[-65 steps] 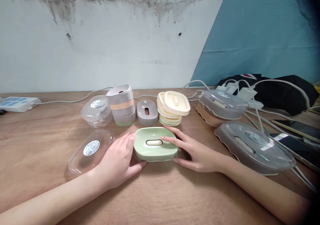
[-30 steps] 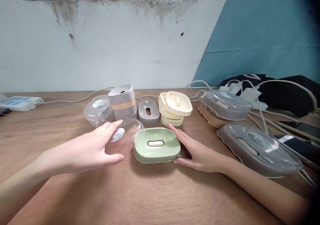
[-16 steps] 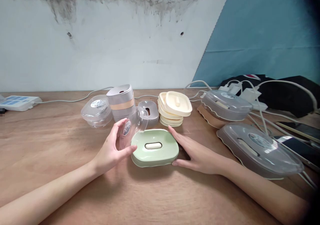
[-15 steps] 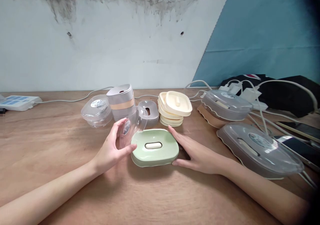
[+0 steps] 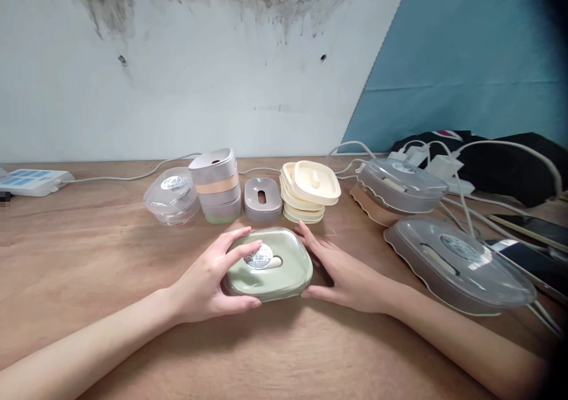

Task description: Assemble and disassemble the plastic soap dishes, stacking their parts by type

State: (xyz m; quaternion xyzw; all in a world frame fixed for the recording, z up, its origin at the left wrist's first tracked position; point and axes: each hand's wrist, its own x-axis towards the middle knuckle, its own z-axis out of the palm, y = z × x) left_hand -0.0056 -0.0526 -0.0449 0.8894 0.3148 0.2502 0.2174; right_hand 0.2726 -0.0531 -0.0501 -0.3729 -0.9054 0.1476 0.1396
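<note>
A pale green soap dish (image 5: 288, 276) with rounded corners sits on the table in front of me, with a cream bar (image 5: 276, 262) showing in its central slot. Over it lies a clear plastic lid (image 5: 284, 243) bearing a round silver label (image 5: 258, 256). My left hand (image 5: 217, 273) is closed on the lid's left end, index finger on top by the label and thumb at the near edge. My right hand (image 5: 339, 270) curves around the right end of the dish, fingers at the far corner and thumb at the near one. Whether the lid is fully seated I cannot tell.
Behind the dish stand clear lids (image 5: 171, 196), stacked grey dishes (image 5: 215, 190), a single grey dish (image 5: 262, 210) and a pile of cream inserts (image 5: 316, 182). Lidded grey dishes (image 5: 461, 264), phones (image 5: 528, 264) and white cables are at right. A power strip (image 5: 35, 182) lies far left.
My left hand has brought the clear lid from a tilted position left of the green dish to lying over it. My right hand has stayed at the dish's right end.
</note>
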